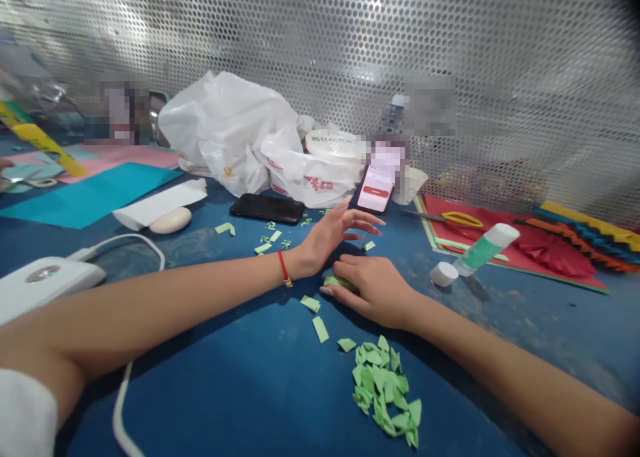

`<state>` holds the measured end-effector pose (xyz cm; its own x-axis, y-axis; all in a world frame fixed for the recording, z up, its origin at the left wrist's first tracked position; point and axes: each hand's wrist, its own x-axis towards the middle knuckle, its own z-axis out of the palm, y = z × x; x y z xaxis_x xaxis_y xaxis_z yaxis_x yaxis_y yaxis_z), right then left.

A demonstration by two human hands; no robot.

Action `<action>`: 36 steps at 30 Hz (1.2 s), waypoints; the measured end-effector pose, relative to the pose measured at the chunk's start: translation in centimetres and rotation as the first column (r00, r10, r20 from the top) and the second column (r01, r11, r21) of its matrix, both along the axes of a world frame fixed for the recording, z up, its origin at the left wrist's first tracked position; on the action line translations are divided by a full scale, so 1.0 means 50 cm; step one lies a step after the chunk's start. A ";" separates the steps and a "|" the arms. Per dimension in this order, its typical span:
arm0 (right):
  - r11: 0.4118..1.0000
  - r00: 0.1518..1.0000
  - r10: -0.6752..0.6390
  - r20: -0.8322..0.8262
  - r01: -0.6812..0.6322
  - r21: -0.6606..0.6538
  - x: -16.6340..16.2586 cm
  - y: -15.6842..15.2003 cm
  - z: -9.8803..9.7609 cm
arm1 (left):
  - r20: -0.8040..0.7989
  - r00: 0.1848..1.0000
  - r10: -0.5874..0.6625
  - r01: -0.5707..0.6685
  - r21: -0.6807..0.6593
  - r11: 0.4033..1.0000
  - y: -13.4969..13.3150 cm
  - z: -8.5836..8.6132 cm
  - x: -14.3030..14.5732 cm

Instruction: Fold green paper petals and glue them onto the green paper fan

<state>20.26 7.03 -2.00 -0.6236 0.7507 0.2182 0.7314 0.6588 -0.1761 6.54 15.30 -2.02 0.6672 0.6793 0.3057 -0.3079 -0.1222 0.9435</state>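
My left hand (325, 240), with a red bracelet at the wrist, is raised slightly over the table with its fingers stretched out and nothing in them. Just nearer to me, my right hand (375, 287) rests low on the blue tabletop, its fingers and thumb curled round light green paper (340, 283). Most of that paper is hidden under the hand. Two flat green paper strips (321, 329) lie left of the right hand. Closer to me is a heap of small folded green paper pieces (383, 384), with one folded piece (346, 344) apart from it.
Green scraps (263, 248) and a black phone (267, 208) lie beyond my left wrist. A lit phone (377, 184) leans near white plastic bags (235, 130). At right are a glue stick (487, 249), its cap (444, 274) and yellow-handled scissors (463, 219) on coloured paper. A white cable (123, 404) runs at left.
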 end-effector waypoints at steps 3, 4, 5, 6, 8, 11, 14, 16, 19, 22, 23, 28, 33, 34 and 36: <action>0.987 0.931 -0.121 -0.345 0.074 -0.145 0.018 0.012 -0.011 | 0.019 1.000 0.012 -0.010 -0.070 0.997 -0.004 0.002 0.000; 0.978 0.871 -0.168 -0.462 0.089 -0.188 0.024 0.017 -0.013 | 0.016 1.000 0.024 -0.022 -0.067 0.998 -0.007 0.003 0.000; 0.969 0.800 -0.209 -0.562 0.091 -0.231 0.029 0.022 -0.014 | 0.004 0.999 0.038 -0.038 -0.047 0.998 -0.011 0.004 0.001; 0.959 0.728 -0.241 -0.642 0.079 -0.271 0.034 0.027 -0.015 | -0.014 0.998 0.054 -0.054 -0.009 0.998 -0.015 0.005 0.002; 0.942 0.604 -0.287 -0.744 0.036 -0.334 0.039 0.034 -0.015 | -0.051 0.995 0.088 -0.085 0.070 0.994 -0.020 0.005 0.003; 0.927 0.497 -0.315 -0.809 -0.021 -0.374 0.040 0.037 -0.014 | -0.062 0.978 0.201 -0.191 0.133 0.972 -0.022 0.002 0.004; 0.924 0.418 -0.336 -0.844 -0.027 -0.381 0.037 0.033 -0.013 | -0.065 0.948 0.311 -0.296 0.172 0.940 -0.020 -0.001 0.004; 0.924 0.392 -0.339 -0.855 -0.034 -0.382 0.037 0.032 -0.012 | -0.061 0.953 0.297 -0.286 0.151 0.946 -0.020 0.000 0.003; 0.932 0.412 -0.318 -0.854 -0.030 -0.361 0.038 0.031 -0.010 | -0.053 0.963 0.263 -0.259 0.067 0.964 -0.024 0.007 0.001; 0.944 0.437 -0.306 -0.846 0.023 -0.330 0.038 0.031 -0.008 | -0.061 0.957 0.284 -0.283 0.032 0.959 -0.027 0.014 0.001; 0.946 0.448 -0.308 -0.839 0.051 -0.320 0.038 0.030 -0.007 | -0.064 0.951 0.302 -0.301 0.032 0.953 -0.027 0.015 0.001; 0.943 0.493 -0.334 -0.804 0.159 -0.294 0.040 0.033 -0.010 | -0.050 0.898 0.438 -0.438 -0.002 0.899 -0.022 0.011 0.004; 0.926 0.419 -0.378 -0.826 0.158 -0.343 0.045 0.039 -0.012 | -0.017 0.882 0.472 -0.472 -0.012 0.882 -0.017 0.006 0.002; 0.924 0.405 -0.382 -0.831 0.168 -0.343 0.046 0.039 -0.012 | -0.007 0.880 0.474 -0.474 -0.014 0.880 -0.016 0.005 0.001; 0.924 0.401 -0.383 -0.832 0.178 -0.339 0.045 0.040 -0.012 | 0.021 0.884 0.468 -0.467 -0.019 0.884 -0.015 0.004 0.000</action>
<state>22.53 9.03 -2.57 0.0794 0.9295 0.3602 0.2524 0.3308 -0.9093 6.55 14.57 -1.83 0.2635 0.9145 0.3070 -0.2409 -0.2457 0.9389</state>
